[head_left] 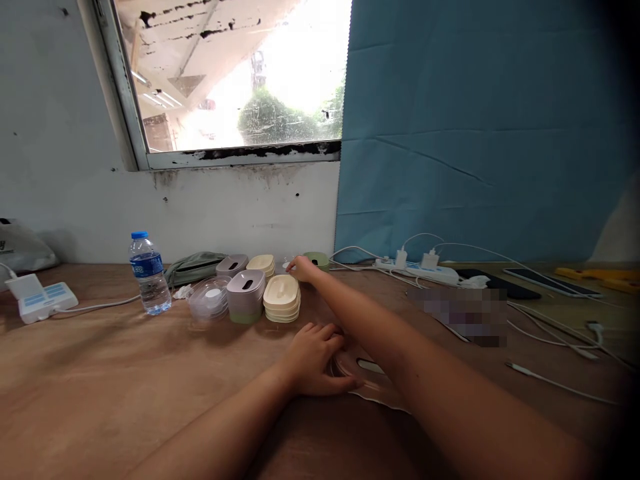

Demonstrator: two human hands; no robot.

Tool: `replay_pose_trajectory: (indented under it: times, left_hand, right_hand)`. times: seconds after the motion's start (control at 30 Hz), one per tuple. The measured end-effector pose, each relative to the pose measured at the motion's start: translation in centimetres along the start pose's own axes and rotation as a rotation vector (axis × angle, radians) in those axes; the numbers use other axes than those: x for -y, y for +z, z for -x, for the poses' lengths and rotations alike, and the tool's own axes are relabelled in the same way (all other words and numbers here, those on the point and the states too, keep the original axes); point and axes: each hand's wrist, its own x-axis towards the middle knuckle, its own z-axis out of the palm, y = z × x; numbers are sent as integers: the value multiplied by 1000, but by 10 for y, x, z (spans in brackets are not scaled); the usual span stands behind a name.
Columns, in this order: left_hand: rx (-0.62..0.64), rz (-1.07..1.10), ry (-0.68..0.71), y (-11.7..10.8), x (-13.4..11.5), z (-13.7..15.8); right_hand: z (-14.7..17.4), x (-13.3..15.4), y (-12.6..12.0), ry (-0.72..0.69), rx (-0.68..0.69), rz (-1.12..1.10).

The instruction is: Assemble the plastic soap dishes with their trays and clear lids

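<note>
My right hand (303,269) reaches to the back of the table, its fingers pinched at the edge of a clear plastic lid (285,261). Nearer to me, my left hand (316,360) rests with thumb and fingers apart against a see-through piece with an oval slot (370,366), partly covered by my right forearm. Left of the right hand stand a stack of cream lids (282,300), a lilac and green container (245,297), a second lilac container (231,265) and more cream lids (261,263). A green container (317,260) is just behind the right hand.
Clear round lids (207,300) and a water bottle (150,273) stand to the left, before a grey-green pouch (193,268). A power strip (417,270) with chargers, loose white cables (560,383) and phones (553,282) lie on the right. A wall with a window closes the back.
</note>
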Motion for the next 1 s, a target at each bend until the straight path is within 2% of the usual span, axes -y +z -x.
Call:
replay_pose_trajectory:
  times: [0.13,0.3,0.43,0.57,0.67,0.77,1.0]
  left_hand:
    - [-14,18,2,0,-1,0]
    - [-8,161,-54,4,-1,2]
    - [58,286,-189,9,3,3]
    - [31,332,-229,13,7,2]
    - [-16,356,-219,15,9,0]
    - [-37,339,-230,15,9,0]
    - [-48,347,-250,10,7,1]
  right_hand:
    - [5,0,-11,-100,-40,75]
    - [33,5,-43,-216,-88,123]
    - [93,8,-66,-327,12,136]
    - [173,-7,-80,-366,162,89]
    - [221,-25,-88,-343,280,-14]
    - [247,-39,-92,-268,385,-41]
    - [260,-54,-81,-196,271,-182]
